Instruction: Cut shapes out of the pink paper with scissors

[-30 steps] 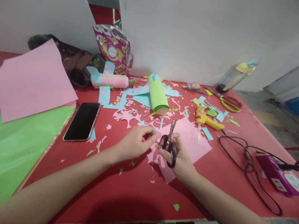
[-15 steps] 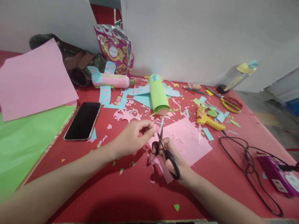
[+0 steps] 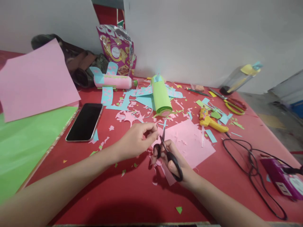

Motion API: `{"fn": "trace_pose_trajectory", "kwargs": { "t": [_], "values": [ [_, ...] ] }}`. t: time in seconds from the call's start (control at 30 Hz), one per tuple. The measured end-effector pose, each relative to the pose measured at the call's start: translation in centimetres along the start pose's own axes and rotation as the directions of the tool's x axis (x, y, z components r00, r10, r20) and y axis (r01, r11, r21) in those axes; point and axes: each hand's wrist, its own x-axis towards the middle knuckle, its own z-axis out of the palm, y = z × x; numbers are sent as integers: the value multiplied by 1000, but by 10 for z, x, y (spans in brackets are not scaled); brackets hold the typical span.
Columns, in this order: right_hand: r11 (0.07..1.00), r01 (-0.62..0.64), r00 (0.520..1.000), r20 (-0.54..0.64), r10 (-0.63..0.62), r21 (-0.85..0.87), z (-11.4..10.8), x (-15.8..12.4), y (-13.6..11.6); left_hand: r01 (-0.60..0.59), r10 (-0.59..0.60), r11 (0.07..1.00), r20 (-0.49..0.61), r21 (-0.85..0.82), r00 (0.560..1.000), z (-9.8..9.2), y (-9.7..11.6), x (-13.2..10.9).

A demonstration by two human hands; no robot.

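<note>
phone (image 3: pixel 84 122) left of hands, scissors (image 3: pixel 168 153) right

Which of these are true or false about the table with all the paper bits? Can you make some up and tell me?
1. The right hand holds black scissors. True.
2. The phone lies on the green paper. False: it lies on the red table, beside the green paper.
3. The left hand pinches a small pink paper piece at the scissor blades. True.
4. The yellow glue gun is in the left hand. False: it lies on the table, right of the pink sheet.
5. The green roll lies on blue paper cutouts. True.
</note>
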Motion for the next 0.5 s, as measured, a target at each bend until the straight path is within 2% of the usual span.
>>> {"fn": "trace_pose_trajectory", "kwargs": {
  "t": [0.5],
  "values": [
    [1000, 0, 1000, -5, 0, -12, 1, 1, 0, -14, 14, 1000, 17, 11, 1000, 1, 0, -1]
  ]
}}
